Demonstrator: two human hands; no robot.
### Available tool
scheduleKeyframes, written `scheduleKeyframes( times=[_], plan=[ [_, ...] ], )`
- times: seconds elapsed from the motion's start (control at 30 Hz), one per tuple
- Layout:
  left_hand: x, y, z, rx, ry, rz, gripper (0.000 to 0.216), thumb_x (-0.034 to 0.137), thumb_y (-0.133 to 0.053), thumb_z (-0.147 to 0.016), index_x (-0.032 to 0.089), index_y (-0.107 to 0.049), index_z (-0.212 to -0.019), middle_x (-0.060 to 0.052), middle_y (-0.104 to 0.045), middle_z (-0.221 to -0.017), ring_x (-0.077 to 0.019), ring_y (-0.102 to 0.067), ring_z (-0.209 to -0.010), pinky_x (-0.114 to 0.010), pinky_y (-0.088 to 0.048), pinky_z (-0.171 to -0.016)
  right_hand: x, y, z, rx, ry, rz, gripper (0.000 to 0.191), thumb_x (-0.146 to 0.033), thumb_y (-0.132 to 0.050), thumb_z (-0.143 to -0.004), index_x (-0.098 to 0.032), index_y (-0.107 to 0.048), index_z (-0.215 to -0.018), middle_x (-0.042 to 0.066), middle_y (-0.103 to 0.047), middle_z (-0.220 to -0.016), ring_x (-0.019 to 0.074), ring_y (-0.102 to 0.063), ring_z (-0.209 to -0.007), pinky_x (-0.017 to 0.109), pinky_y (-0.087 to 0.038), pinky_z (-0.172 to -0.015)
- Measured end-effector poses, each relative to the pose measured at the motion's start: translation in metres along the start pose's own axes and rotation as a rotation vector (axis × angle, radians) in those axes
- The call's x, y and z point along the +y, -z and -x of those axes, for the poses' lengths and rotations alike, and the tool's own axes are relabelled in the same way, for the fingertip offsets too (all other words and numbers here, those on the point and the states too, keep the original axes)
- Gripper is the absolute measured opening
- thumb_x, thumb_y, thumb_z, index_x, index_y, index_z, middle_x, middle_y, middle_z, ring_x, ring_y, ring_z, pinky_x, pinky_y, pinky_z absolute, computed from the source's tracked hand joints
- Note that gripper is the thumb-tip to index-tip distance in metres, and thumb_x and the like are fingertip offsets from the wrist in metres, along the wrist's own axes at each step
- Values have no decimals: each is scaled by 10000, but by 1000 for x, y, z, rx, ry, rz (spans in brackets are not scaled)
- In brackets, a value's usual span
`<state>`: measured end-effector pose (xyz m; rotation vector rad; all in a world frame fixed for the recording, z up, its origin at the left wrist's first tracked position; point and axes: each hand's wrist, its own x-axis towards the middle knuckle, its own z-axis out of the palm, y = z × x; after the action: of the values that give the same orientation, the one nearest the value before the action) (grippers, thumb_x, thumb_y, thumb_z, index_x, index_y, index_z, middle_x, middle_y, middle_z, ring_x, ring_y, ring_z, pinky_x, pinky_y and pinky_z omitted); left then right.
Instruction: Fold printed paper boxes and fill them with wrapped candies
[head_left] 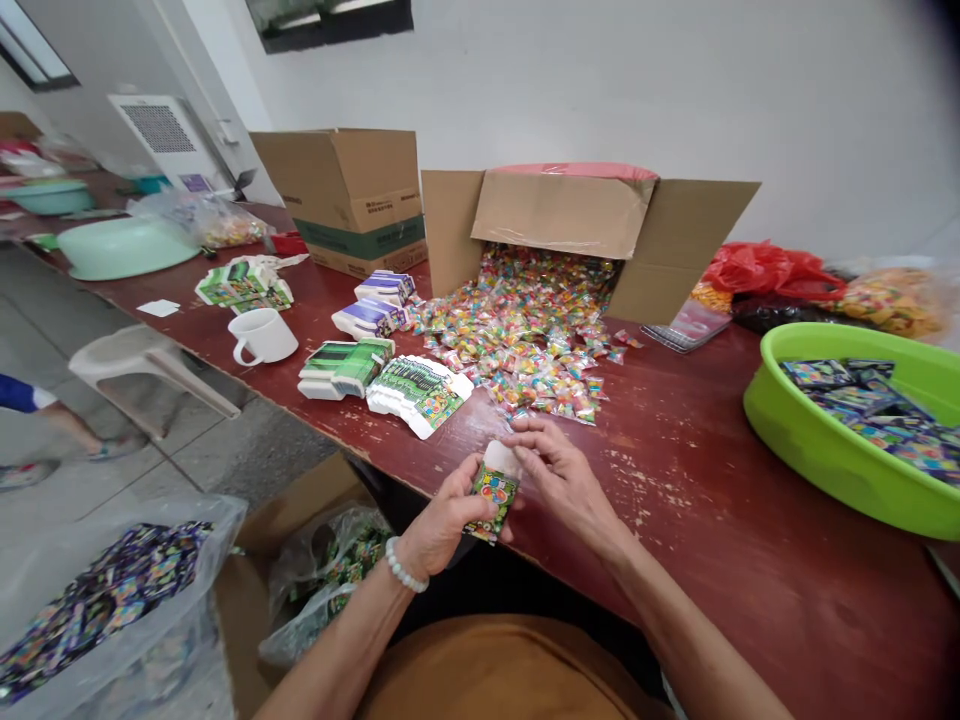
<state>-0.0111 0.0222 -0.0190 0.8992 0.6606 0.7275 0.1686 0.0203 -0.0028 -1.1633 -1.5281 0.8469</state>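
Observation:
My left hand (442, 520) grips a small green printed carton (493, 493) by its side, just over the near edge of the dark red table (712, 520). My right hand (559, 475) has its fingers curled on the carton's open white top flap. A bead bracelet circles my left wrist. Just beyond my hands lies a heap of small bright wrapped candies (525, 345), spilling from a cardboard box (570, 225) tipped on its side. Stacks of flat green cartons (416, 390) and purple ones (375, 305) lie to the left of the candies.
A lime green basin (832, 450) of filled packets stands at the right. A white mug (262, 335), a second cardboard box (352, 195) and a pale green basin (124, 245) are to the left. Bags of packets (97, 595) and a carton sit on the floor. Another person's legs (45, 425) show far left.

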Motion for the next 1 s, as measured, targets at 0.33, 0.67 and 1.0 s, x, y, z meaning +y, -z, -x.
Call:
scheduleKeyframes(
  times=[0.33,0.67,1.0],
  plan=[
    [-10,-8,-3,182,-51,46,415,494,-524,-888,111,-666,-959,-54,-682,-685,-141,-601,-477,-243,-472,-455,9,-29,14,-132,-281,-473,289,-411,-670,-839,-209,-644,-1044,-9,-619,-707,128,-560,-549,270,-480,-556],
    [4,-11,0,125,149,283,554,617,-478,-869,191,-598,-1202,-56,-705,-741,-178,-608,-411,-291,-478,-383,-1,-21,11,-123,51,-85,173,-319,-598,-892,-198,-714,-849,64,-735,-939,191,-673,-837,318,-536,-747],
    [-2,-5,-4,235,43,121,681,664,-435,-870,144,-579,-1285,-80,-715,-709,-152,-590,-411,-251,-470,-392,2,-33,-3,-142,-295,-378,192,-341,-693,-799,-152,-710,-825,55,-740,-847,89,-554,-477,235,-479,-491]
  ],
)
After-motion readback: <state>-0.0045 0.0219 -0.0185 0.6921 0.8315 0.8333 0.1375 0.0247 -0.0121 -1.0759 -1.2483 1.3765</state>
